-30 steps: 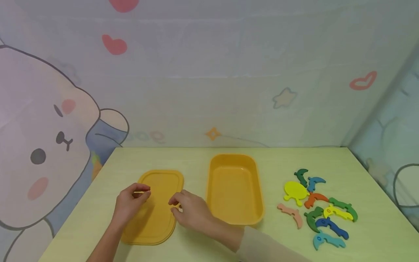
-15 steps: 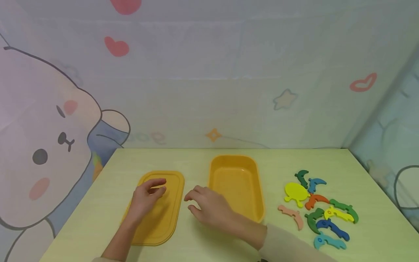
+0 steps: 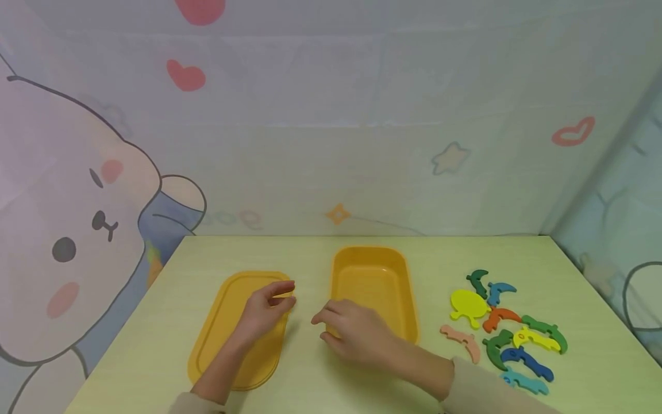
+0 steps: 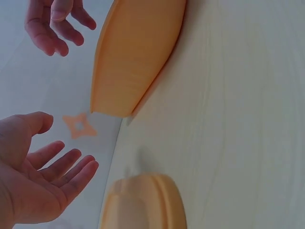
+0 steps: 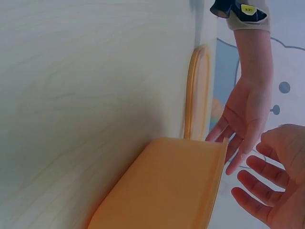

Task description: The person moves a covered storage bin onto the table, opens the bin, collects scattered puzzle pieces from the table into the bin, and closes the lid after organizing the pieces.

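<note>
My left hand (image 3: 264, 313) hovers over the right edge of a flat orange-yellow lid (image 3: 222, 316), its fingers loosely bent with nothing between them. Above the near left part of an orange-yellow plastic box (image 3: 376, 284) is my right hand (image 3: 359, 333), also holding nothing, thumb apart from the fingers. Part of the box's near rim is hidden behind that hand. In the left wrist view both hands appear in the air, away from the box wall (image 4: 136, 52). The right wrist view shows relaxed fingers beside the box (image 5: 167, 181) and the lid (image 5: 196, 95) beyond it.
Right of the box lies a group of flat coloured pieces, among them a yellow round-bodied one (image 3: 469, 303), a pink one (image 3: 462, 339), an orange one (image 3: 499, 317) and a dark blue one (image 3: 527, 362). A printed cloth (image 3: 310, 115) hangs behind the table (image 3: 310, 253).
Both hands have moved right: the left from the lid's left side to its right edge, the right from the lid's edge to over the box. Lid, box and pieces stay put.
</note>
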Available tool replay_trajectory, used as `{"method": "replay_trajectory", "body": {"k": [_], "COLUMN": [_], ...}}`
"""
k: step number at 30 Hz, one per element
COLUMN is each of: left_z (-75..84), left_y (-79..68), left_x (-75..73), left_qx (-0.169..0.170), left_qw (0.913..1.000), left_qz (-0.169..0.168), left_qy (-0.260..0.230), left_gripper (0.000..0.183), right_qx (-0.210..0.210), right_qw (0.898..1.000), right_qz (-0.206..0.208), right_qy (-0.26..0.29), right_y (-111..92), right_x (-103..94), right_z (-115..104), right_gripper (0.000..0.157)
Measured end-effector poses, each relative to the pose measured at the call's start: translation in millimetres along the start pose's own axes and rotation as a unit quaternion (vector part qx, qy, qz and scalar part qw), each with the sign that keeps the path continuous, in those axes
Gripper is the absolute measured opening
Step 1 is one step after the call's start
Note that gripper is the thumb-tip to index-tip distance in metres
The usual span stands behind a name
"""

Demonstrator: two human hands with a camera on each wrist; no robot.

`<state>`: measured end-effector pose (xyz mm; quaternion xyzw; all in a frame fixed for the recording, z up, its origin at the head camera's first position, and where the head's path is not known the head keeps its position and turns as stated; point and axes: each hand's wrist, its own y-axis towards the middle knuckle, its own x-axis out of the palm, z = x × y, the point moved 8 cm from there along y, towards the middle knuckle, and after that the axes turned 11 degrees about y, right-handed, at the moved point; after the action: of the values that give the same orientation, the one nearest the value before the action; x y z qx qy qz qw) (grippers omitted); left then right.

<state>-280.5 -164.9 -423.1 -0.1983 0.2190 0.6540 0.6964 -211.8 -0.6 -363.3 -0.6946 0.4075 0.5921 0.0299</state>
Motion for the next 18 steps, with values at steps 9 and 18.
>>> {"method": "replay_trajectory", "body": {"k": [9, 18], "left_z": [15.3, 22.1], "left_y": [4.9, 8.8], "left_x": [32.1, 57.2], "left_qx": [0.01, -0.011], "left_qw": [0.9979, 0.9928], "left_qz": [-0.049, -0.099], "left_qy": [-0.042, -0.068], "left_gripper": [0.044, 0.05], "right_qx": [-0.049, -0.013], "right_qw": [0.998, 1.0], "right_qz": [0.029, 0.009], "right_qy": [-0.015, -0.023], "right_y": [-17.7, -33.6], "right_x": [-17.1, -32.3], "right_z": [9.4, 25.5], "right_gripper": [0.026, 0.032]}}
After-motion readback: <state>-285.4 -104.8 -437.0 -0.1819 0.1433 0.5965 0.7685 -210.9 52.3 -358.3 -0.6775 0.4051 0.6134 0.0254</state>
